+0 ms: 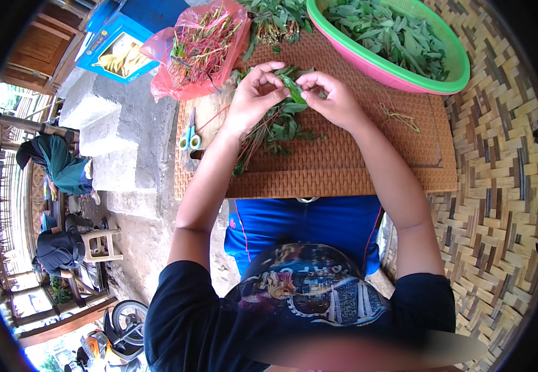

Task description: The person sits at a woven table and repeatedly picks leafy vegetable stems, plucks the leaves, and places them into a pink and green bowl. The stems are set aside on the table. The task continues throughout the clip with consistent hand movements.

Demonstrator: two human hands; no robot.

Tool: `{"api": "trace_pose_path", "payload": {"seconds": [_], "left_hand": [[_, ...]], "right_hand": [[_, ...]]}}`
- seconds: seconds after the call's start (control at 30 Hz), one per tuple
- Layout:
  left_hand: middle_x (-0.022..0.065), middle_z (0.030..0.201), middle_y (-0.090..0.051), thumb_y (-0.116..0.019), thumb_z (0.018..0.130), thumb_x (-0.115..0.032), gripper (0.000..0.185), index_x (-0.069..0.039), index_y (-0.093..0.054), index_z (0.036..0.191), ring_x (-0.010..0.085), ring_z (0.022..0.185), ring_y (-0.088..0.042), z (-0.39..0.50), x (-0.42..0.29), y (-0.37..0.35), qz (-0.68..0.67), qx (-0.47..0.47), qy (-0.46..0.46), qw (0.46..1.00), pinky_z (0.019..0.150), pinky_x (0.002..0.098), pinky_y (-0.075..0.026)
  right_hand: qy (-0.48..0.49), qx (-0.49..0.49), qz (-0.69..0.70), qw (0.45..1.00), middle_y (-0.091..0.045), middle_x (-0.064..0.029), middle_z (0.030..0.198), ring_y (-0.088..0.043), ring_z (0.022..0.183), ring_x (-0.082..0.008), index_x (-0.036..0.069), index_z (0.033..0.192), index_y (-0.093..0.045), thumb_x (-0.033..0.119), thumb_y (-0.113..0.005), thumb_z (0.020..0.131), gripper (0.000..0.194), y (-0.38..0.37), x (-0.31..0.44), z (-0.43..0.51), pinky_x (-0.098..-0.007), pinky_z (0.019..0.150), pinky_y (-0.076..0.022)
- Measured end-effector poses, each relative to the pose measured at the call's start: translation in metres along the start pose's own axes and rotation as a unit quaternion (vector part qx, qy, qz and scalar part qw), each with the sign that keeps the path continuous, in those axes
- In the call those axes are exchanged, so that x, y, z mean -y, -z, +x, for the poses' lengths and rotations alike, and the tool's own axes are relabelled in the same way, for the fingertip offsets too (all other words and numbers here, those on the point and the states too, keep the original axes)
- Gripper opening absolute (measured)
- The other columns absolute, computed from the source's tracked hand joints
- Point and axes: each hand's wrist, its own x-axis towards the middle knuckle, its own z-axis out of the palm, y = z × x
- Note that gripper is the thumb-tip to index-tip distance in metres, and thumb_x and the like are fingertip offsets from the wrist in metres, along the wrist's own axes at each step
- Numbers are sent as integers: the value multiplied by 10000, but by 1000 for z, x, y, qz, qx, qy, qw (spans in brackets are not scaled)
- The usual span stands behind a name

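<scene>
Between both hands, over a woven table, is a green leaf [292, 88]. My left hand [258, 93] pinches its left side between thumb and fingers. At its right side, my right hand [327, 95] has thumb and fingertips closed on the leaf. Beneath them lies a bunch of leafy stems [280, 123], partly over a wooden board [208, 111]. Scissors with light blue and green handles [190, 133] rest on the board, left of my left forearm. Thin loose stems [399, 116] lie on the table to the right.
A green and pink basket [460, 74] of leaves stands back right. A red plastic bag [157, 69] of stems is back left, beside a blue box [83, 60]. More leafy bunches [276, 28] lie behind. The woven table edge [306, 183] is near me; two people sit far left.
</scene>
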Motion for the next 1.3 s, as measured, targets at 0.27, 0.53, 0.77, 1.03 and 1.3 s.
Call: {"api": "trace_pose_path", "payload": {"seconds": [0.27, 0.53, 0.77, 1.03, 1.3], "left_hand": [[8, 1117, -739, -755, 1022, 44, 401, -32, -685, 1410, 89, 1065, -708, 1, 0, 6, 56, -1, 12, 998, 987, 280, -580], [-20, 1103, -731, -762, 1031, 38, 345, -36, -698, 1362, 43, 999, -681, -2, 10, 12, 40, 14, 10, 999, 891, 230, -561], [-49, 1069, -695, -765, 1036, 39, 354, -40, -690, 1373, 28, 988, -667, -3, 13, 9, 58, 8, -1, 998, 878, 213, -554], [-45, 1085, -688, -760, 1031, 63, 390, -46, -676, 1395, 33, 1010, -672, -3, 9, 12, 66, 2, 0, 998, 929, 226, -574], [-27, 1096, -707, -765, 994, 93, 439, -38, -667, 1402, 56, 1021, -705, -5, 8, 8, 87, -11, -24, 996, 935, 236, -591]], "right_hand": [[-45, 24, -4, 999, -762, -32, 1197, -688, 1086, -116, -3, 1269, -746, 81, -690, 1102, 195, -1, 0, 1, -314, 977, -555], [-51, 32, -29, 998, -774, -54, 1176, -702, 1084, -132, 10, 1262, -755, 98, -699, 1101, 191, -1, 5, 1, -322, 975, -556], [-29, 32, -69, 997, -780, -40, 1126, -699, 1046, -123, 14, 1226, -762, 167, -759, 1082, 211, -2, 12, -3, -318, 946, -555], [-64, 1, 1, 998, -781, -41, 1034, -690, 961, -92, -17, 1173, -768, 176, -702, 1117, 212, -3, -2, 0, -315, 866, -569], [-86, 6, 48, 995, -791, -42, 1094, -695, 1000, -103, -21, 1270, -761, 192, -727, 1103, 273, -6, -2, -1, -310, 904, -563]]}}
